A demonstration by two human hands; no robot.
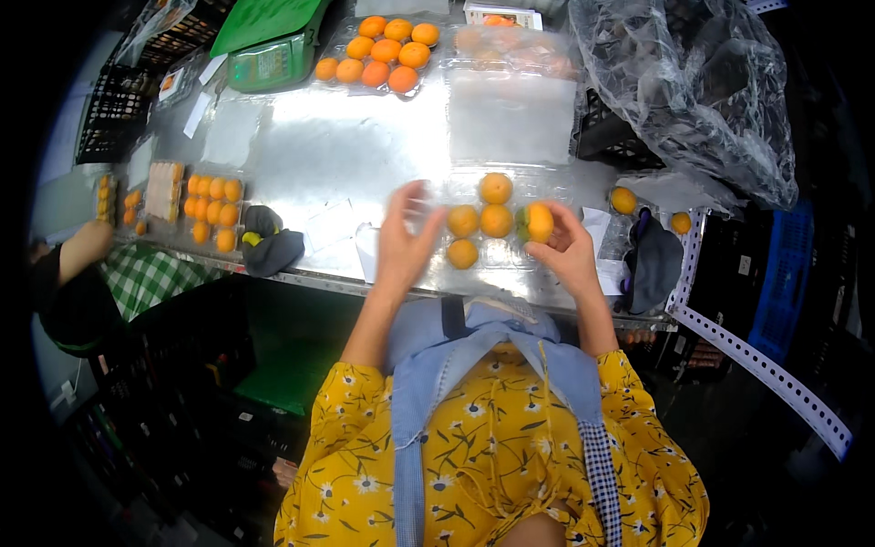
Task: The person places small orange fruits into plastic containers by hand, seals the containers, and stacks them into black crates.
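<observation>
- The right hand (565,248) is closed around one orange fruit (538,221), round and smooth-skinned, with a green calyx showing on its left side; it holds the fruit just above the near edge of the bench (365,137), at the right side of a clear plastic tray (510,264).
- The left hand (406,239) is open, fingers spread and raised, over the left side of that tray; it holds nothing.
- Four more orange fruits (480,221) sit in the tray between the two hands, close together, glossy and evenly coloured.
- A filled tray of fruit (381,55) lies at the far edge of the bench, beside a green scale (264,59).
- Another packed tray (214,211) rests near the left end, with a dark glove (271,246) just beside it at the near edge.
- Two loose fruits (624,201) lie toward the right end, near a grey cloth (654,264).
- Another person's hand (87,244) shows at the left end.
</observation>
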